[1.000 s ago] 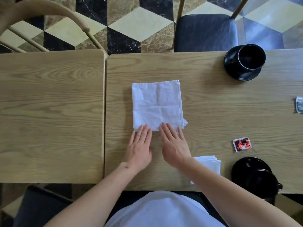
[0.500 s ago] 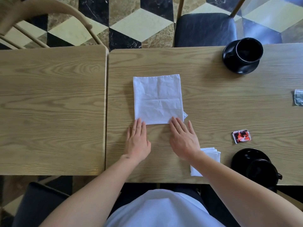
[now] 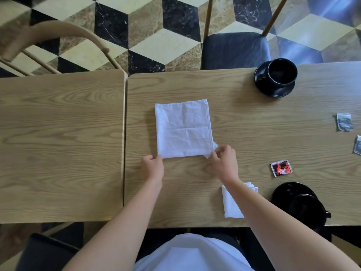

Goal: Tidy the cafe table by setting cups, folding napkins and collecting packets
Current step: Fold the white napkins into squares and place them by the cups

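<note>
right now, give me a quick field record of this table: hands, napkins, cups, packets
left hand: pinching near-left corner of white cloth napkin
right hand: pinching its near-right corner
folded napkin stack: near edge, partly under right forearm
far black cup: upright on saucer
near black cup: on saucer, near-right edge
red packet: lying loose
grey packets: two, right edge

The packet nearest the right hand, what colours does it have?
Red and black with white edges, seen in the head view.
</note>
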